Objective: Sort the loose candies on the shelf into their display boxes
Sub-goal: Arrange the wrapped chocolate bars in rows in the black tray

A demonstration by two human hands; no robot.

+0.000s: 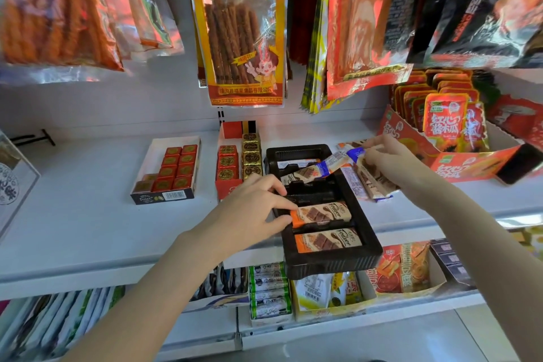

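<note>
Two bars slotted in black tray; left hand fingers pinching orange-ended bar to seat it; right hand fingers pinching blue-ended bar, angled over tray for next slot.

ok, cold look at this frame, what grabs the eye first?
The black tray at the shelf's front edge, holding wrapped chocolate bars; the left hand pinches the orange end of one bar in it. To its right, the right hand grips a blue-ended bar above a loose pile. Overhead hang big red-and-yellow snack bags.
</note>
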